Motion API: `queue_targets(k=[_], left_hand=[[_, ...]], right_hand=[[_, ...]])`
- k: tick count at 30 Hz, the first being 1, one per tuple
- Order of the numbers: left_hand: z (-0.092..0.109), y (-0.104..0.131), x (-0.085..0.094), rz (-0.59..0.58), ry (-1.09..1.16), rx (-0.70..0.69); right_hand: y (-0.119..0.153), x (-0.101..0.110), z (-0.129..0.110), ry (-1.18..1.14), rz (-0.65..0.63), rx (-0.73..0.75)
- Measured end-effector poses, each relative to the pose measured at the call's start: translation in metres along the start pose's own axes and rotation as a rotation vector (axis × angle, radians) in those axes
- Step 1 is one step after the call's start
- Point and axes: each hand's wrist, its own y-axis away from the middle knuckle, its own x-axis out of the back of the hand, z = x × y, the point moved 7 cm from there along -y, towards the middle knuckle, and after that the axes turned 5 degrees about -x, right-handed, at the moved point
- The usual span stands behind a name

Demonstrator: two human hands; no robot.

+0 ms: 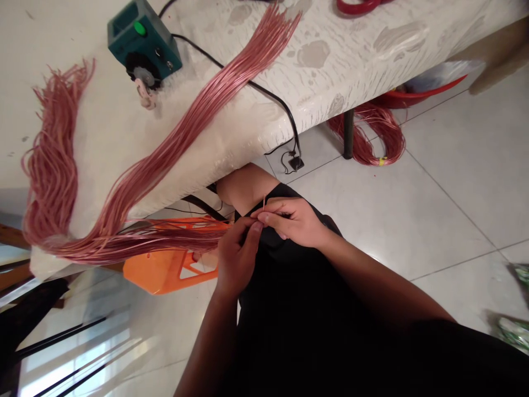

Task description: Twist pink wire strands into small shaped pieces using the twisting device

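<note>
Both hands meet above my lap in a close pinch. My right hand (295, 220) grips a thin copper-coloured wire (264, 203), whose short end pokes up above the fingertips. Against it, my left hand (239, 251) presses thumb and fingers together at the same spot; the wire between them is mostly hidden. A thick bundle of pinkish copper wires (165, 237) runs from the table's corner to my left hand, where its near end is hidden behind the fingers. More of these wires (198, 110) lie in long hanks across the tabletop.
On the white covered table (231, 146) stands a green box-shaped device (144, 41) with a black cable (281, 102). An orange plastic stool (161, 273) is below the bundle. Beside a dark table leg (348, 135), a coil of red wire (390, 135) lies on the tiled floor.
</note>
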Motion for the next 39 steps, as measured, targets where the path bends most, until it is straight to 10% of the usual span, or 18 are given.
queue_targets(k=[14,33,39], left_hand=[[-0.009,0.005,0.014,-0.071,-0.116,-0.036],[-0.014,0.006,0.009,-0.214,-0.101,-0.017],[-0.003,0.003,0.011,-0.127,-0.247,-0.196]], right_hand=[[-0.001,-0.005,0.014,-0.113,-0.050,-0.188],[0.004,-0.013,0.000,0.068,-0.184,-0.017],[0.005,-0.010,0.002,0.138,-0.129,-0.014]])
